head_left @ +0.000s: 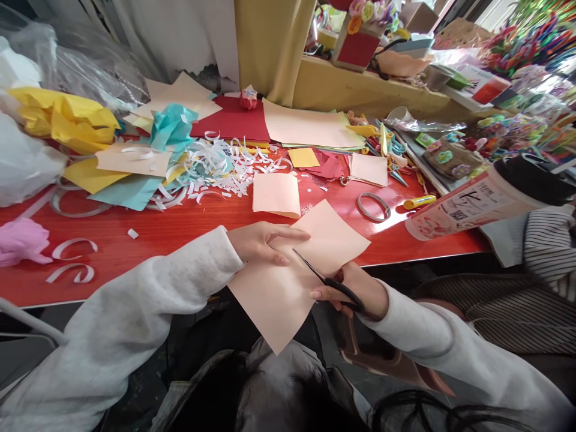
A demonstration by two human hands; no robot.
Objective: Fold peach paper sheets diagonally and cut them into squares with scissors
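Observation:
A large sheet of peach paper [288, 306] slants over the table's front edge, its near corner reaching down toward my lap. My left hand [258, 241] grips it at the upper left, with thumb and forefinger lying over its face; the other fingers are mostly hidden. Black-handled scissors [335, 284] are in my right hand [362, 289], which is wrapped round their handles at the sheet's right side. Their blades lie over the paper and point up-left toward my left thumb. Just beyond the sheet rests a stack of folded peach paper [276, 195].
White paper scraps [220, 165] pile up at the back left by crumpled yellow tissue [63, 120]. A tape roll [373, 207], a yellow marker [419, 202] and a tilted cup [477, 201] are on the right. A striped sleeve [551, 249] shows at the right edge.

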